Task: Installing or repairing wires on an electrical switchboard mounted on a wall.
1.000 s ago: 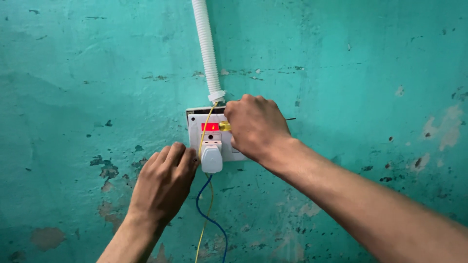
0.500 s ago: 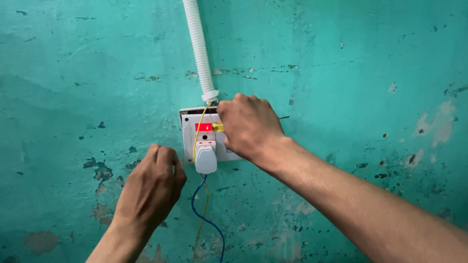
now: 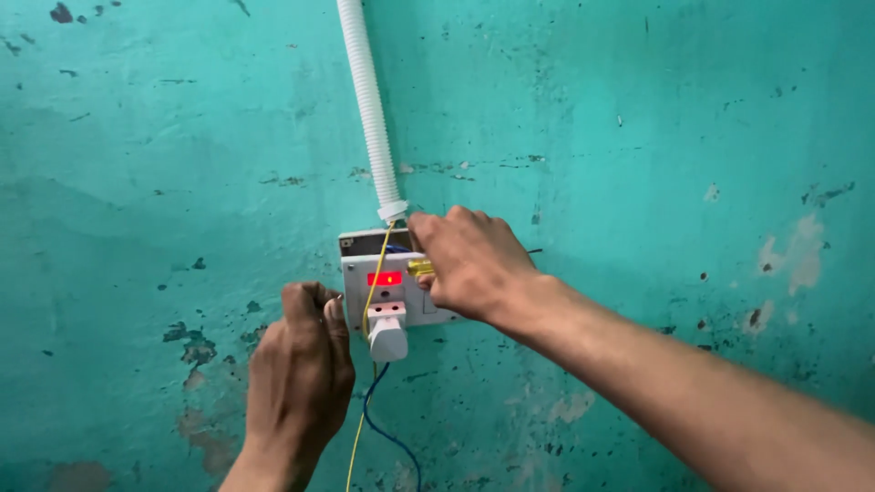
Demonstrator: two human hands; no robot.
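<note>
**Teal wall, white switch box, both hands at the plate**

Teal painted plaster wall [image 3: 638, 137] fills the whole frame, scuffed and chipped, with darker bare patches at lower left and pale patches at far right.

White ribbed conduit [image 3: 369, 105] runs from top centre down, leaning slightly right, and ends at the top edge of the switch box [image 3: 357, 264], which sits just left of frame centre.

Right hand [image 3: 469, 264] enters from lower right along a long bare forearm. It lies over the right half of the box front, fingers curled, pinching a small yellow-handled tool [image 3: 420, 267] held level against the plate. Only the handle end shows; the tip cannot be made out.

Left hand [image 3: 301, 364] comes up from the bottom edge, lower left of centre. Fingers are bent, their tips pressed at the left edge of the box. Whether it grips anything cannot be told.

White plug [image 3: 388, 333] sits in the lower socket of the plate, between the two hands.

Red lit indicator [image 3: 384, 278] glows just above the plug.

Yellow wire [image 3: 369, 301] drops from the conduit mouth across the plate to the bottom edge. Blue wire [image 3: 387, 433] hangs below the plug, curving right.
</note>
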